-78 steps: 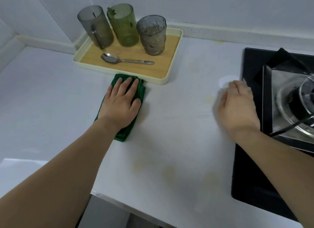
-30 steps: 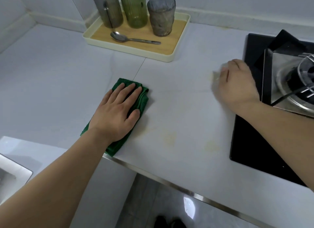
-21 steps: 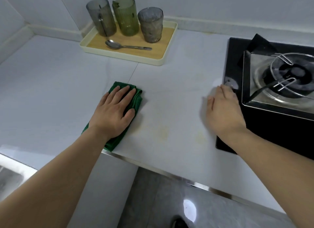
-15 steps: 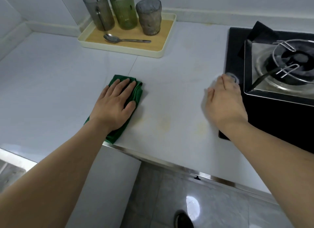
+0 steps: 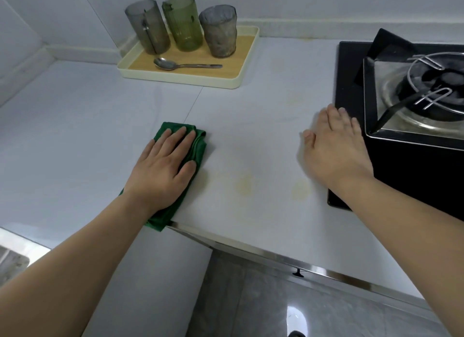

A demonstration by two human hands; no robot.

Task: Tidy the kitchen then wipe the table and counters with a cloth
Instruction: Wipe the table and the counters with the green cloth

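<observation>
Left hand (image 5: pixel 163 171) spread flat, pressing folded green cloth (image 5: pixel 198 146) onto white table (image 5: pixel 251 125) near front edge. Right hand (image 5: pixel 331 148) spread flat on table beside black gas hob (image 5: pixel 351 68).

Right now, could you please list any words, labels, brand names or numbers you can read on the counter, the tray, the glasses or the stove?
None: no readable text shows in this view.
The tray, the three glasses, the spoon, the green cloth and the counter carry no print.
The stove shows no legible brand or markings.
</observation>
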